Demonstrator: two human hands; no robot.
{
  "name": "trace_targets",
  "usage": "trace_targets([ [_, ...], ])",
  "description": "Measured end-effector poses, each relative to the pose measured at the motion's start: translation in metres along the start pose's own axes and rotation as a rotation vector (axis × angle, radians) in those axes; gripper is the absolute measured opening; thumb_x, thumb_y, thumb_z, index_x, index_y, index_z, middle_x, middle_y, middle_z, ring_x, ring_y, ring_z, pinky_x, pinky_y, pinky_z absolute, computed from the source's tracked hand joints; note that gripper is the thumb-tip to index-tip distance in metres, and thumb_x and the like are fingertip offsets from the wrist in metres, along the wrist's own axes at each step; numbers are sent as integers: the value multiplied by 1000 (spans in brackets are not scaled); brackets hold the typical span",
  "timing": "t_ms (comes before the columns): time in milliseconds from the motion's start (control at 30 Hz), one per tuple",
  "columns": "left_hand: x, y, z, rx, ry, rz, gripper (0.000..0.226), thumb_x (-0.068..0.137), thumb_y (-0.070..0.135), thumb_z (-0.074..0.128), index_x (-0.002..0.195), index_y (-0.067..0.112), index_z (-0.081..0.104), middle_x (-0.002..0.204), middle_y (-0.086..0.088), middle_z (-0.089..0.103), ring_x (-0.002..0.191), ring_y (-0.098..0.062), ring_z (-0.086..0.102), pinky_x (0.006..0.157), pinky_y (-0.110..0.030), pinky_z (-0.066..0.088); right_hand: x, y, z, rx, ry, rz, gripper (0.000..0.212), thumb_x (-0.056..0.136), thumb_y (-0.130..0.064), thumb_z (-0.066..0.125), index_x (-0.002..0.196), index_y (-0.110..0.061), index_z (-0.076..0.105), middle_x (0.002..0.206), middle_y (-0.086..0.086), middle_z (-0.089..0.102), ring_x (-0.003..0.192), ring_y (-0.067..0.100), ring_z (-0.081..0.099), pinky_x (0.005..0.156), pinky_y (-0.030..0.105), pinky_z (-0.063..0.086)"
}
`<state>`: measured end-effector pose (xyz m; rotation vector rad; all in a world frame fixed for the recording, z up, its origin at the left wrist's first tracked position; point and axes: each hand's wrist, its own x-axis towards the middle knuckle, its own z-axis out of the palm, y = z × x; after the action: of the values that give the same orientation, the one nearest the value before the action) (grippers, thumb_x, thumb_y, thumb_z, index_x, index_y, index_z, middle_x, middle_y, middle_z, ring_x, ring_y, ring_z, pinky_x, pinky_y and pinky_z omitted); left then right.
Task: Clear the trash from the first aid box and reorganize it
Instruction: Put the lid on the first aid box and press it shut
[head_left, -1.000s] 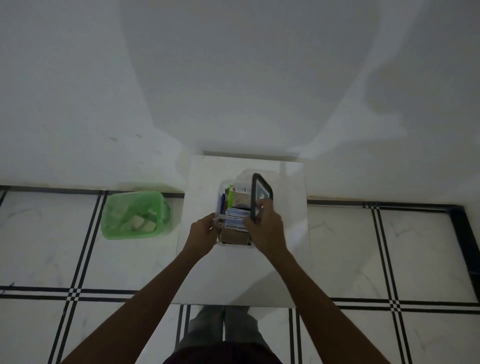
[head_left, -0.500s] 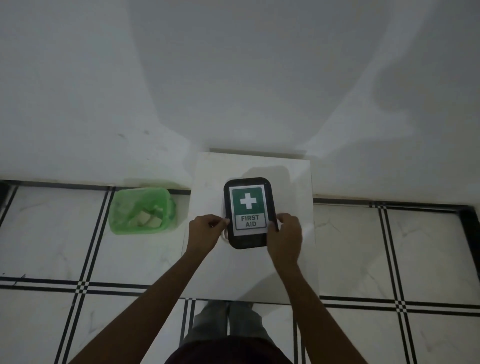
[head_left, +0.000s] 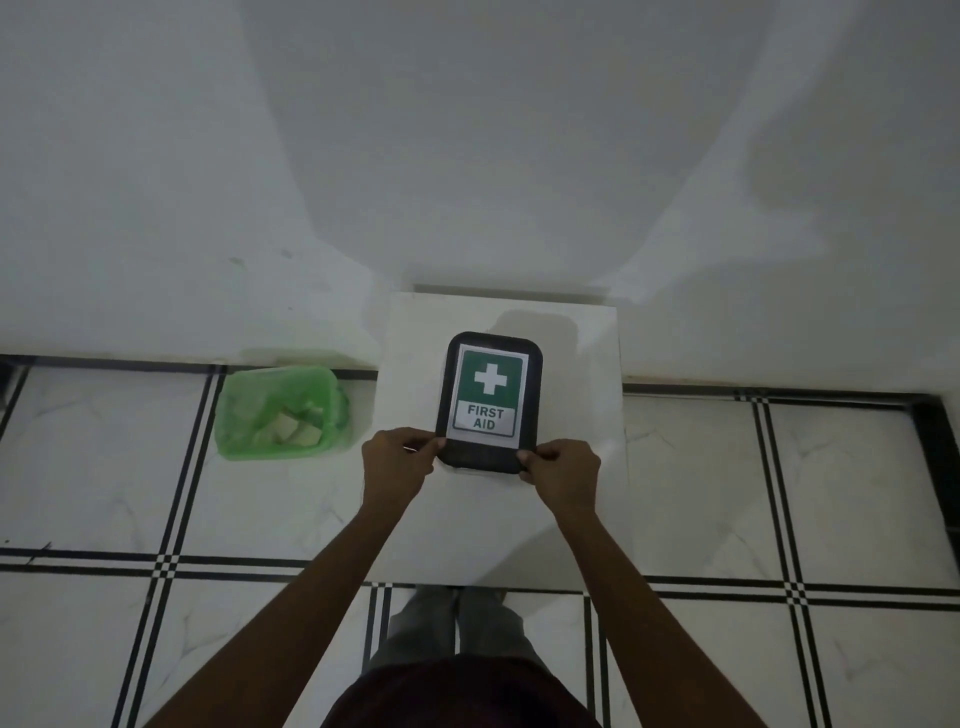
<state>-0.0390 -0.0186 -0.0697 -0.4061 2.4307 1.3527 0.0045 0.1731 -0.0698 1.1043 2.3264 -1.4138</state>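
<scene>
Person: dark top at the bottom edge, grey trouser legs (head_left: 457, 623) showing below the table's near edge, both bare forearms reaching forward.
Floor: white marbled tiles (head_left: 701, 483) split by black double lines with small checker crossings; a black border strip runs along the foot of the wall.
Table: small white square top (head_left: 467, 535), its far edge close against the wall, bare apart from the box.
Left hand: left hand (head_left: 397, 460) curled at the box's near left corner, thumb and fingers pinching the lid's edge.
Right hand: right hand (head_left: 563, 467) curled at the near right corner, fingertips closed on the lid's edge in the same way.
First aid box: first aid box (head_left: 488, 402) lies flat on the middle of the table, long side running away from the person; black lid with rounded corners is on top, carrying a green label with a white cross and the words FIRST AID.
Bin: green bin (head_left: 280, 413) on the floor just left of the table, against the wall, with pale scraps inside.
Wall: plain white wall (head_left: 467, 156), dimly lit, crossed by broad soft shadows.
</scene>
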Motion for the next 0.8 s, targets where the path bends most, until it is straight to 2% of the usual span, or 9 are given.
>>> trace_targets([
  [200, 2, 0, 3, -97, -4, -141, 4, 74, 12, 76, 73, 11, 72, 69, -12, 73, 62, -24, 72, 75, -43, 60, 4, -2, 0, -39, -12, -3, 14, 77, -11, 78, 82, 2, 74, 76, 18, 73, 65, 25, 72, 74, 39, 61],
  [333, -2, 0, 6, -198, 9, -243, 9, 72, 5, 76, 79, 1, 73, 74, -18, 72, 66, -30, 72, 74, -43, 61, 7, 0, -2, -55, -26, -6, 14, 78, -11, 77, 86, 1, 74, 79, 16, 74, 66, 24, 72, 77, 41, 61],
  [433, -3, -2, 4, -272, -32, -312, 15, 72, 5, 78, 83, -2, 72, 81, -21, 72, 69, -28, 72, 71, -36, 61, 7, 1, -4, -55, -35, 3, 15, 79, -10, 76, 89, 2, 74, 81, 17, 74, 66, 24, 73, 78, 41, 61],
  [533, -1, -5, 1, -332, -63, -327, 17, 71, 5, 78, 85, -4, 72, 83, -22, 72, 74, -29, 72, 68, -30, 61, 8, -2, -6, -18, -61, 35, 17, 80, -8, 75, 92, 5, 72, 88, 21, 73, 70, 27, 73, 79, 41, 60],
  [667, -2, -4, 5, -321, -45, -315, 13, 75, 3, 75, 85, -3, 71, 84, -21, 71, 76, -30, 72, 75, -37, 61, 9, -4, -8, 38, -100, 84, 22, 81, -3, 73, 99, 6, 68, 98, 23, 70, 79, 33, 73, 80, 41, 60],
  [800, -5, -5, 9, -326, -29, -292, 13, 77, 0, 72, 89, -4, 69, 83, -20, 70, 75, -31, 71, 74, -39, 61, 7, -2, -5, 16, -79, 73, 21, 81, -5, 73, 99, 5, 68, 97, 21, 70, 78, 31, 72, 80, 40, 60],
])
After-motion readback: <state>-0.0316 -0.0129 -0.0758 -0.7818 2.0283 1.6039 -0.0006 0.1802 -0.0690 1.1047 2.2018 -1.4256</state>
